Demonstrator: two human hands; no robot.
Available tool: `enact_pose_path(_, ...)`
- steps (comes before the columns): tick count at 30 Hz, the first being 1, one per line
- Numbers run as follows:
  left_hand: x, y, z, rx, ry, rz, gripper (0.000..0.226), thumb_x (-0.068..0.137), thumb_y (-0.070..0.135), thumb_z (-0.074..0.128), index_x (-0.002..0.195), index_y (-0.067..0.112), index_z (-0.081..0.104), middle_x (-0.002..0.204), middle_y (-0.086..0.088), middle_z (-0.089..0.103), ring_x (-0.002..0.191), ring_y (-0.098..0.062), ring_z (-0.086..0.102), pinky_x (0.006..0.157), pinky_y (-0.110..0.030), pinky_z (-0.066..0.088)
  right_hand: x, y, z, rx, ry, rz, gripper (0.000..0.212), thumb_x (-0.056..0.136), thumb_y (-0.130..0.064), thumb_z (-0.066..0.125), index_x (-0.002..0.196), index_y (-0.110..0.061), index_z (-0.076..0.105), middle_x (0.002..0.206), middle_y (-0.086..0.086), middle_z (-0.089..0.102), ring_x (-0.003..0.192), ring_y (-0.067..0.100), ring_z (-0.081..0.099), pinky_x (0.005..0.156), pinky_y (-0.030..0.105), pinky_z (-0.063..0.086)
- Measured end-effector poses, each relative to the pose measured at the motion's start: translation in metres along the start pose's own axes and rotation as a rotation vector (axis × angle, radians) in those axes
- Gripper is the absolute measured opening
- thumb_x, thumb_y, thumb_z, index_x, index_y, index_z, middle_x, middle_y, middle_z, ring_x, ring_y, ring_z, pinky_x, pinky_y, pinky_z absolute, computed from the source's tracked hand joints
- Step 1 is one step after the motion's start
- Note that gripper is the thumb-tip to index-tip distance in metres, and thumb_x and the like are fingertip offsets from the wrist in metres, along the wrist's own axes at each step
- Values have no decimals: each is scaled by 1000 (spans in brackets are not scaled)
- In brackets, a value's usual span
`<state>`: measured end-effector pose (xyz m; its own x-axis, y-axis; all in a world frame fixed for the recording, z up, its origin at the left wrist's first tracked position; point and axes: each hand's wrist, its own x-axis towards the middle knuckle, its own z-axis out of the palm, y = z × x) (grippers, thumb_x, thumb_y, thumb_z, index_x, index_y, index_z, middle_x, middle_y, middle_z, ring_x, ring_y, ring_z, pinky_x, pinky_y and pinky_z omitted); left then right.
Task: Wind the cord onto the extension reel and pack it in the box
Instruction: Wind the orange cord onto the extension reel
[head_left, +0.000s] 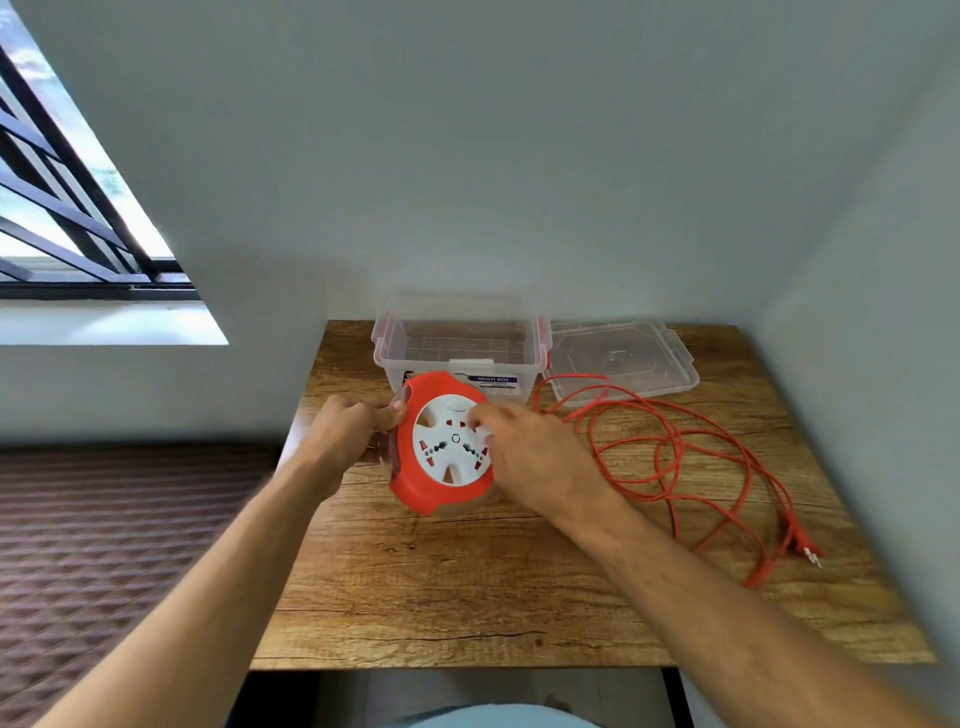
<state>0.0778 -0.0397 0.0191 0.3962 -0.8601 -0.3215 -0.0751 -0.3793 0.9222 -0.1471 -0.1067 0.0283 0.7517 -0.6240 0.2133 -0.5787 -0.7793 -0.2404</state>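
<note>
1. Desk: a wood-grain top set into a corner between pale walls; it carries every task item.
2. Cord: a long orange lead lying unwound in loose, overlapping loops on the right half of the desk. One run leads toward the reel; the plug lies at the far right end, near the desk's right edge.
3. Box: a clear plastic tub with red side latches and a blue label on its front wall, standing open at the back of the desk, against the wall. Nothing is visible inside it.
4. Lid: the clear cover, lying flat just right of the box, beside the farthest loops of cord.
5. Extension reel: an orange round housing with a white socket face, tilted toward the camera, directly in front of the box and partly covering its label. No cord is visibly wound on it.
6. Left hand: its fingers are curled around the reel's left rim, gripping the housing.
7. Right hand: placed over the right part of the white face, its fingers bent and touching a white knob there; motion blur leaves it unclear whether they pinch it.
8. Window: barred, at upper left, well apart from the desk.
</note>
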Motion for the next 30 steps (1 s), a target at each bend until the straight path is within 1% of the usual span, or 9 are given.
enact_pose_path(3, 3, 5, -3, 77, -36, -30, 27, 98, 31, 70, 82, 15, 84, 74, 0, 81, 64, -15, 74, 62, -32, 61, 4, -4, -3, -181, -146, -328, 51, 89, -13, 64, 134, -33, 52, 135, 9, 53, 65, 31, 65, 50, 36, 52)
enact_pose_path(5, 5, 9, -7, 121, -54, -40, 29, 97, 36, 71, 91, 10, 83, 82, -4, 83, 75, -21, 75, 67, -34, 61, 7, -3, -9, -247, -208, -416, 53, 93, -11, 62, 137, -38, 46, 141, 12, 46, 62, 30, 63, 50, 37, 54)
enact_pose_path(8, 9, 17, -15, 153, -84, -70, 30, 95, 35, 72, 87, 8, 82, 79, -6, 81, 78, -25, 73, 70, -39, 61, 8, -3, -18, -306, -280, -499, 51, 98, -13, 56, 139, -41, 43, 148, 16, 41, 66, 32, 64, 57, 41, 57)
enact_pose_path(10, 12, 21, -19, 161, -98, -93, 29, 95, 35, 73, 91, 7, 82, 74, -2, 81, 78, -25, 73, 68, -37, 60, 7, -4, -21, -362, -293, -456, 47, 99, -17, 53, 141, -36, 43, 145, 17, 47, 73, 34, 67, 60, 39, 55)
enact_pose_path(14, 14, 25, -23, 173, -98, -87, 27, 98, 31, 70, 94, 7, 80, 71, 3, 81, 78, -23, 73, 67, -36, 58, 1, -12, -23, -378, -242, -124, 39, 100, -17, 48, 138, -15, 42, 99, 11, 68, 87, 35, 68, 61, 41, 45)
enact_pose_path(18, 12, 26, -22, 155, -122, -85, 28, 97, 33, 71, 92, 7, 80, 71, 4, 80, 74, -20, 73, 66, -35, 58, 3, -29, -26, -479, -311, 155, 27, 96, -7, 52, 119, -9, 63, 107, 9, 70, 95, 32, 69, 65, 39, 50)
enact_pose_path(21, 10, 28, -19, 134, -148, -77, 27, 96, 34, 71, 90, 9, 80, 72, 3, 79, 74, -20, 71, 66, -34, 58, 8, -36, -25, -493, -327, 55, 24, 96, -10, 57, 119, -11, 63, 108, 8, 70, 97, 31, 69, 65, 39, 50)
enact_pose_path(25, 8, 27, -23, 135, -146, -66, 25, 99, 28, 67, 89, 9, 81, 73, 3, 80, 80, -23, 71, 71, -37, 57, 9, -16, -21, -451, -199, -15, 20, 98, -18, 54, 117, -17, 60, 104, 4, 71, 94, 29, 69, 67, 38, 50)
enact_pose_path(30, 3, 27, -28, 122, -117, -28, 28, 100, 29, 66, 85, 10, 80, 71, 3, 81, 81, -25, 72, 70, -37, 59, 2, 19, -5, -192, -32, -102, 22, 92, -17, 57, 113, -19, 52, 100, 5, 63, 75, 30, 65, 53, 35, 38)
